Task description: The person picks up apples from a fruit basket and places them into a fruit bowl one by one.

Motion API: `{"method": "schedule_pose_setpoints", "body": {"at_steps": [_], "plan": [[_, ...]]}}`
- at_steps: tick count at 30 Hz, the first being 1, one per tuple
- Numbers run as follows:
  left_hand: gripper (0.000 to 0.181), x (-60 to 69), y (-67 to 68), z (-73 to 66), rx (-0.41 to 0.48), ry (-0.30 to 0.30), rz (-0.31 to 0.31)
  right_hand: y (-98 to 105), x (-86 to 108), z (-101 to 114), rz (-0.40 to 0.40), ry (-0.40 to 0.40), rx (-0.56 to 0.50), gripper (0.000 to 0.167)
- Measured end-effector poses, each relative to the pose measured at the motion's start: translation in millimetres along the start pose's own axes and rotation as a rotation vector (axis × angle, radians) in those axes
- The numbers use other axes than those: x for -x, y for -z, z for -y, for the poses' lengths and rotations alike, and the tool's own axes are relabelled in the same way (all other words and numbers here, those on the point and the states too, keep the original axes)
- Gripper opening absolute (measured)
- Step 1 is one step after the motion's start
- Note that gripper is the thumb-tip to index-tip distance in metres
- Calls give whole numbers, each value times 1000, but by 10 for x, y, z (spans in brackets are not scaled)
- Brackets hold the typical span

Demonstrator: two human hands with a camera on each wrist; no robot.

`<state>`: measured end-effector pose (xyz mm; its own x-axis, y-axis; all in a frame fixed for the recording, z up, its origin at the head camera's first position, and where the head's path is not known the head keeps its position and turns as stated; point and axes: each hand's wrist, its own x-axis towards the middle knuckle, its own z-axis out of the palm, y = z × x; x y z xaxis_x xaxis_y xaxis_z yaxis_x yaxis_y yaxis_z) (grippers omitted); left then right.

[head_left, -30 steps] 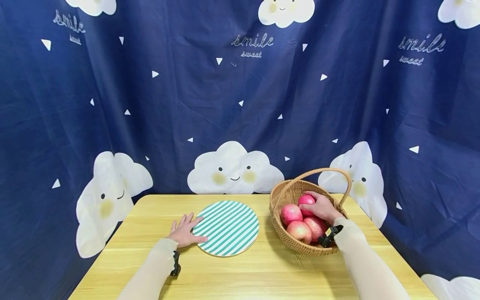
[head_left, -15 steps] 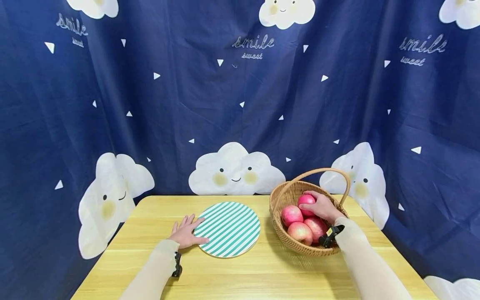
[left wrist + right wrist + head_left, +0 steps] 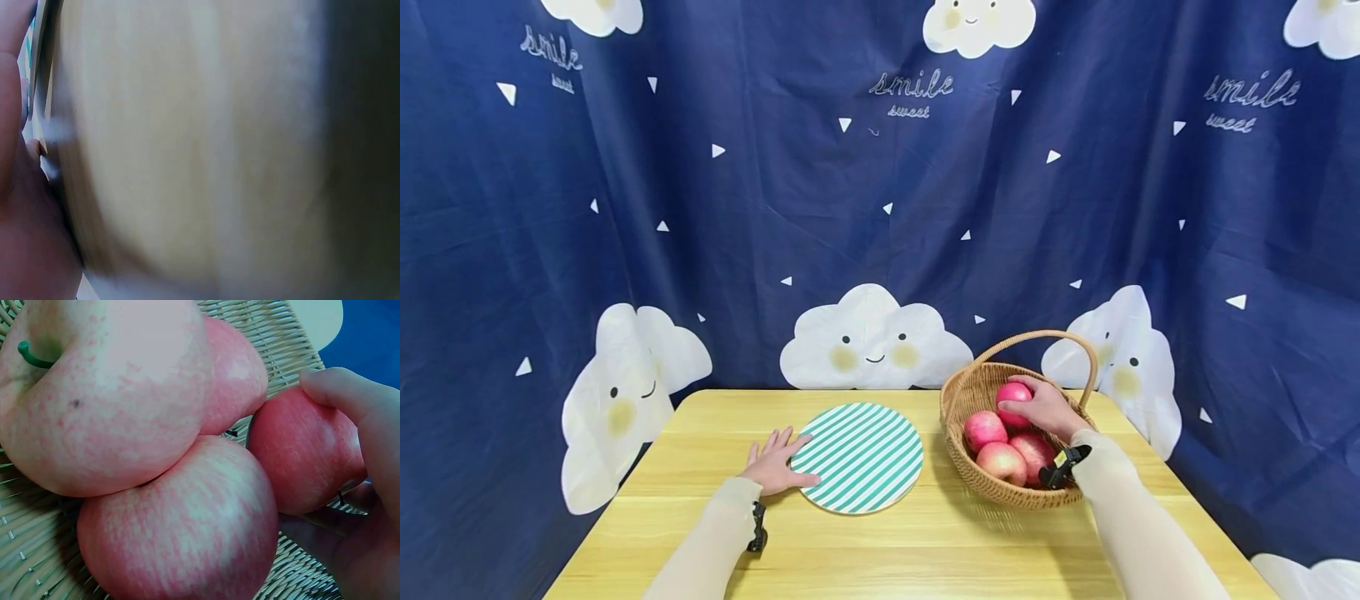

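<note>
The right hand and the red apple it's gripping have crept up just a tiny bit in the basket since half a second ago, and the handle kinda sits slightly higher now too.

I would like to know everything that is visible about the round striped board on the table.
The round board looks thin and flat, with diagonal green and white stripes across its top; its material is uncertain. It lies flat on the wooden table, to the left of the wicker basket and apart from it. The left hand touches its left edge, the thumb reaching over the stripes.
</note>
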<state>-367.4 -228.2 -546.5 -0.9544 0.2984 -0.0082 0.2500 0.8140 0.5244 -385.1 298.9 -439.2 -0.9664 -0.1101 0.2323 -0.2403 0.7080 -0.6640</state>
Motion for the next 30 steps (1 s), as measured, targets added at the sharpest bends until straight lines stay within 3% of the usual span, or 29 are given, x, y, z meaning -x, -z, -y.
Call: {"method": "schedule_pose_setpoints", "body": {"at_steps": [6, 11, 15, 20, 30], "plan": [[104, -63, -38, 70, -6, -2, -8, 54, -61, -35, 11, 66, 13, 69], [106, -94, -62, 111, -42, 0, -4, 94, -39, 102, 61, 6, -50, 68], [104, -53, -49, 74, -18, 1, -4, 115, -39, 202, 57, -17, -38, 68], [102, -30, -31, 40, -12, -2, -13, 158, -70, 241, 36, -1, -13, 67], [105, -87, -82, 126, -33, -9, -13, 145, -57, 255, 20, -3, -13, 66]]}}
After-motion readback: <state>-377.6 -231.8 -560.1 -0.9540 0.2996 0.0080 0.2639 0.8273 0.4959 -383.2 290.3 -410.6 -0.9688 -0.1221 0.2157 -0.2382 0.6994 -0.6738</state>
